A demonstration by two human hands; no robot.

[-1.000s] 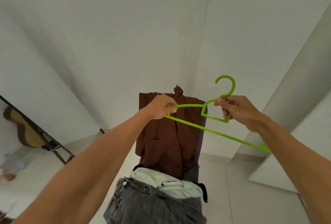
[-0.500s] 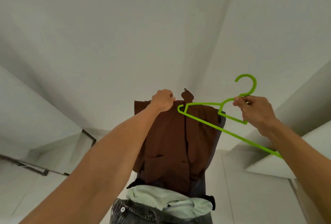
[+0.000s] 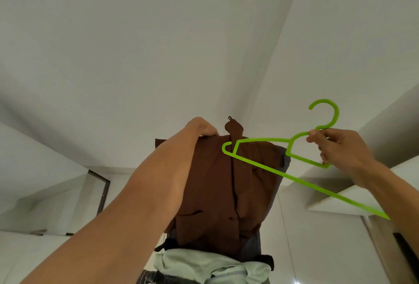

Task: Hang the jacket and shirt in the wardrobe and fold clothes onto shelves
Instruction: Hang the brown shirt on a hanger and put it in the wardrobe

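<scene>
Up against the white ceiling [image 3: 158, 34], a brown garment [image 3: 217, 188] hangs full length in mid-air, held by its top edge, with a small looped tab standing up at the collar, a dark front seam running down the middle and a slit pocket low on one side. The left hand [image 3: 200, 127] grips that top edge, fingers curled over the cloth. The right hand [image 3: 340, 147] holds a bright green hanger [image 3: 294, 178] at its neck just under the hook, thumb and fingers closed round the plastic. The hanger tilts, its far end lying in front of the collar; whether it touches the cloth I cannot tell. Below the garment, grey-blue cloth [image 3: 251, 247], a pale green piece [image 3: 204, 265] and jeans [image 3: 154, 279] overlap. A dark door frame [image 3: 102, 190] stands at left.
</scene>
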